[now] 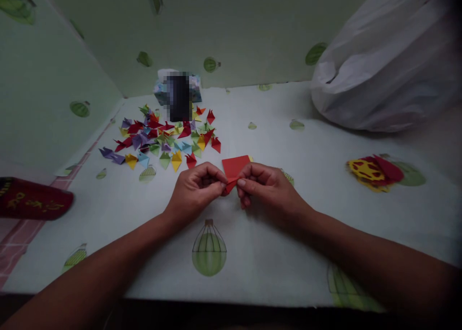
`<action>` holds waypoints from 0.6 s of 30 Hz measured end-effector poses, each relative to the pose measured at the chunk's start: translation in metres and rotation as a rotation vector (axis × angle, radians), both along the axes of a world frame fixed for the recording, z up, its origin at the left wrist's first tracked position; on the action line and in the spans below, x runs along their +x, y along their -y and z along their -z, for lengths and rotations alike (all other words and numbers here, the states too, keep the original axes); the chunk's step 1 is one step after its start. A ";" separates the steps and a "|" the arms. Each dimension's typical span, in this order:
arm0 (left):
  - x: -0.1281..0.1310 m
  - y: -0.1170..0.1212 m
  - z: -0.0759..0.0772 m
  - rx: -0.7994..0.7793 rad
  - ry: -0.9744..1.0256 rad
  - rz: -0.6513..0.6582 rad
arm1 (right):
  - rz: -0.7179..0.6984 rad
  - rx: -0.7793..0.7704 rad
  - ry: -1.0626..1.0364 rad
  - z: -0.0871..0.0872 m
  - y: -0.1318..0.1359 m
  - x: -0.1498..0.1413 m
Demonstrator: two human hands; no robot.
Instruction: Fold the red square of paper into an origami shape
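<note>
Between the fingertips of both hands is a small red folded paper (231,183), held above the table. My left hand (200,185) pinches its left end with thumb and forefinger. On the other end, the thumb and fingers of my right hand (269,185) are closed. Just behind the fingers lies a square of red-orange paper (235,165), with a yellow edge showing at its right corner; the hands partly cover it. Farther back on the left spreads a pile of folded paper cranes (165,138) in red, purple, yellow, green and blue.
A tissue box (196,87) stands behind the pile, with a dark, partly blurred object (180,99) before it. Red and yellow cut-outs (373,171) lie at right, below a large white plastic bag (375,75). A dark red cylinder (36,198) lies at the left edge.
</note>
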State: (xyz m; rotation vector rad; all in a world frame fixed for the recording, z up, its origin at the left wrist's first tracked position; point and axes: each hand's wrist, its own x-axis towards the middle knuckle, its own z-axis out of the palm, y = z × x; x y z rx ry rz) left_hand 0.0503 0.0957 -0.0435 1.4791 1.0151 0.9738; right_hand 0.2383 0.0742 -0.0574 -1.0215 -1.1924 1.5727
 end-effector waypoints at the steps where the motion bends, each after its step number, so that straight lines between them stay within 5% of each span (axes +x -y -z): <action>1: 0.000 0.000 0.001 -0.005 0.002 0.002 | 0.003 -0.001 0.007 0.000 0.000 0.000; 18: 0.000 0.001 -0.002 0.000 0.059 0.028 | 0.019 0.005 0.004 -0.002 0.004 -0.002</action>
